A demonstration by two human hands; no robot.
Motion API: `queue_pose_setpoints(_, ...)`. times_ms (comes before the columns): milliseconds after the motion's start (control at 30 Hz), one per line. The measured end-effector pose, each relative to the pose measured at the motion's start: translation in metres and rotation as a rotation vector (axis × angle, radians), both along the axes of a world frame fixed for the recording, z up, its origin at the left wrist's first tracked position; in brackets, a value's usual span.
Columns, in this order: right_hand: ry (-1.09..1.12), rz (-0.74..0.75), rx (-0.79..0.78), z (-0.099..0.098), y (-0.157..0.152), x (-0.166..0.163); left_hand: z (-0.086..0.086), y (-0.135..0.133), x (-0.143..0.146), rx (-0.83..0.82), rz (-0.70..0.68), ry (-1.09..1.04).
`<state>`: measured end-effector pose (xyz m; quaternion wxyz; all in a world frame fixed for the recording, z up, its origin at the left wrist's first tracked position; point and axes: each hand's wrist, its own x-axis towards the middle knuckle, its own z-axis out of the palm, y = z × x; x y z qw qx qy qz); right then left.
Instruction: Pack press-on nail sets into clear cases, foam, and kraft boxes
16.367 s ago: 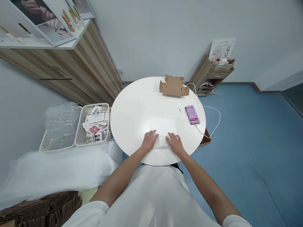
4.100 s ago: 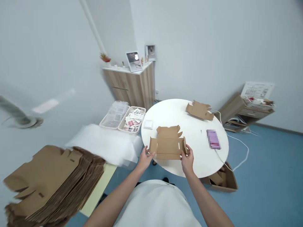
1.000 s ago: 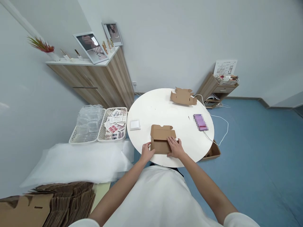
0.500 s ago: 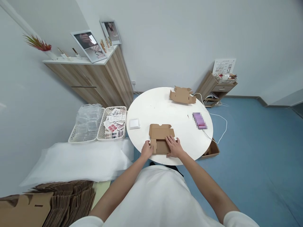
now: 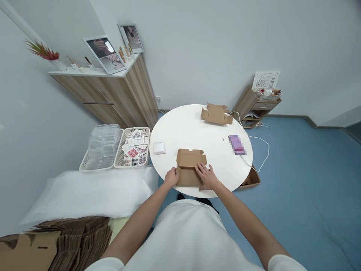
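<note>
A brown cardboard box blank (image 5: 189, 165), partly folded, lies at the near edge of the round white table (image 5: 186, 131). My left hand (image 5: 170, 177) grips the box's left end, fingers curled around its side flap. Fingers together, my right hand (image 5: 207, 177) lies flat on the right part of the box, pressing it onto the table. The box's far flap lies open toward the table's middle. A small white square packet (image 5: 159, 148) rests on the table to the left of the box.
A second folded cardboard box (image 5: 216, 113) sits at the table's far side, a phone (image 5: 236, 144) with a white cable to the right. Two white baskets (image 5: 116, 149) stand left of the table, white foam sheeting (image 5: 84, 192) nearer, flat cardboard blanks (image 5: 56, 241) at bottom left.
The cardboard blank, held up flat in both hands four seconds ago, now lies on the table, partly folded. Over the last second my left hand has closed onto its left flap.
</note>
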<state>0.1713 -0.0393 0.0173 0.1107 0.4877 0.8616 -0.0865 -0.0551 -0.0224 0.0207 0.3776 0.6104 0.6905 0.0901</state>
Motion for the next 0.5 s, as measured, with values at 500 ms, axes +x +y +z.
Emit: queue_pose_setpoints(500, 0.024, -0.033, 0.005, 0.004, -0.003, -0.009, 0.005, -0.004, 0.011, 0.137, -0.253, 0.347)
